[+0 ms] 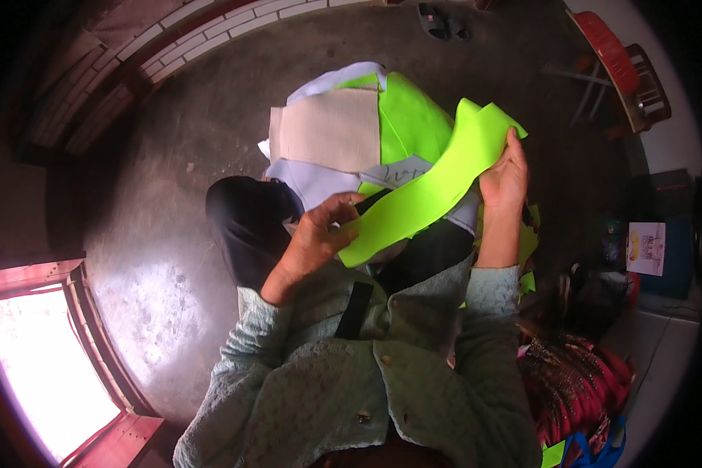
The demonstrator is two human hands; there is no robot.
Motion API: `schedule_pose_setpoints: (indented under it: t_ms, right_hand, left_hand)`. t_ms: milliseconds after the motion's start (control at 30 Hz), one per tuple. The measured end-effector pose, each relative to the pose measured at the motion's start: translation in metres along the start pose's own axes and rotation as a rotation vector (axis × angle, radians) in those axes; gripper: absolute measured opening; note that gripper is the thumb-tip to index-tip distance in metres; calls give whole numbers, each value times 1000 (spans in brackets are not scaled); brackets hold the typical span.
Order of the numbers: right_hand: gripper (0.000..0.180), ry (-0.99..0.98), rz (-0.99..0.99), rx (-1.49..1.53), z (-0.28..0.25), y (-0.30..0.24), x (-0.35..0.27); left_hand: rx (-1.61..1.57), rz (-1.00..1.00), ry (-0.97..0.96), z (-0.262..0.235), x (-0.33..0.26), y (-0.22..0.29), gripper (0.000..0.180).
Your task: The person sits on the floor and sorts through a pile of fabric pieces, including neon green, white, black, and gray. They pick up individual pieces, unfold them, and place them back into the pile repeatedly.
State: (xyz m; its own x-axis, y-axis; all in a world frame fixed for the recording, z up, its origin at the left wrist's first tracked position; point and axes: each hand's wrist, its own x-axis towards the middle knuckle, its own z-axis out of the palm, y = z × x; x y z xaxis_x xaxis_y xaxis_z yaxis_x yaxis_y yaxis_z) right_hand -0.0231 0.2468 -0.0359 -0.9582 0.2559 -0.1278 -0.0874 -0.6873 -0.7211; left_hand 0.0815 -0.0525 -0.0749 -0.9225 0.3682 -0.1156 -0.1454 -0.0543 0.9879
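Observation:
A long neon yellow-green fabric strip [425, 199] stretches slantwise between my two hands. Its near left end is pinched between the thumb and fingers of my left hand [313, 240]. My right hand [507, 178] grips the strip's far right end, thumb up along the edge. Beyond the strip, on my knees, lies a pile of cloth: a beige ribbed piece [327, 132], a neon green piece [409, 117] and pale lavender fabric [308, 178]. A grey piece [404, 171] with handwriting on it is partly covered by the strip. A short black strip [355, 310] rests on my lap.
Neon green scraps [528, 281] lie beside my right forearm. A red patterned cloth [577, 378] and a blue strap [604, 448] are at lower right. A red seat [604, 51] stands at far right, dark sandals [437, 22] at the back. A bright doorway [47, 366] is at left.

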Motion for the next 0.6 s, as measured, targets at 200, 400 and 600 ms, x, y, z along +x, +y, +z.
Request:
schedule_pose_setpoints:
  t_ms: [200, 400, 600]
  right_hand:
    - [30, -198, -26, -55, 56, -14, 58]
    - [39, -344, 114, -420, 80, 32, 124]
    - [60, -286, -317, -1297, 58, 72, 93]
  left_hand:
    - [-35, -23, -42, 12, -6, 2, 38]
    - [-75, -39, 19, 35, 2, -30, 32]
    - [-19, -71, 67, 33, 2, -40, 32]
